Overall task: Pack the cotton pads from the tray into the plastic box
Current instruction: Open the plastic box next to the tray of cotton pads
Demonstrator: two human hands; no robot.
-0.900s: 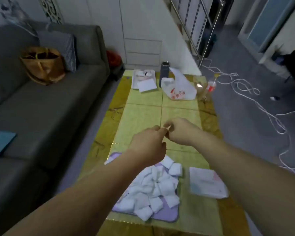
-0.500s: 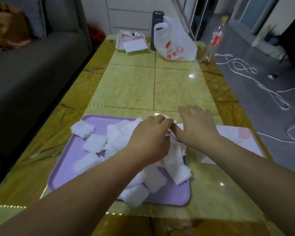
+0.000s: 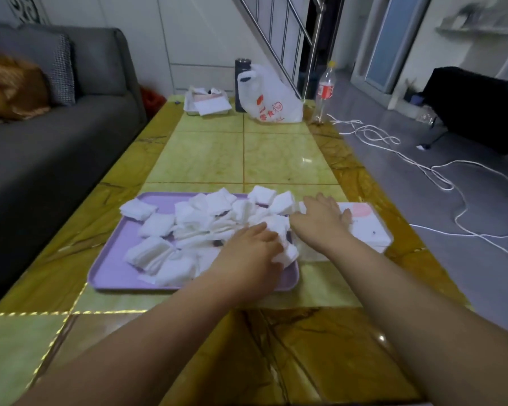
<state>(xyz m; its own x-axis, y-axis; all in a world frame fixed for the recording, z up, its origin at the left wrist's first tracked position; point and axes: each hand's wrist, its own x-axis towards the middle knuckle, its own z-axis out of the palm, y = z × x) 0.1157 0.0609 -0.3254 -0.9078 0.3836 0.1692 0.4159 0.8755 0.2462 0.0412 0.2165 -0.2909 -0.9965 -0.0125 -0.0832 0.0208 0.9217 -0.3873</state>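
Left hand (image 3: 250,253): fingers (image 3: 264,231) curled down over a clump of cotton pads (image 3: 194,218) at the tray's 3 o'clock edge, tips buried in the white material, thumb not visible. Right hand (image 3: 320,221): fingers (image 3: 332,205) straight and slightly spread, lying flat on top of the plastic box (image 3: 370,230), palm down, holding nothing. The box sits just beside the purple tray (image 3: 115,273) at its 3 o'clock, touching or nearly touching it; whether it is open cannot be determined. Pads assessed as very light, soft and compressible, not fragile. They are likely to splay or shed from a loose grasp, so a pinch across the flat faces of a small stack is advised rather than an edge hold. Appearance: small white squares, several in thin layered stacks, heaped untidily from the tray's centre toward 12 and 3 o'clock, with separate stacks at 7, 9 and 10 o'clock. All visible pads remain on the tray, which rests on the yellow-green tiled table (image 3: 276,159).
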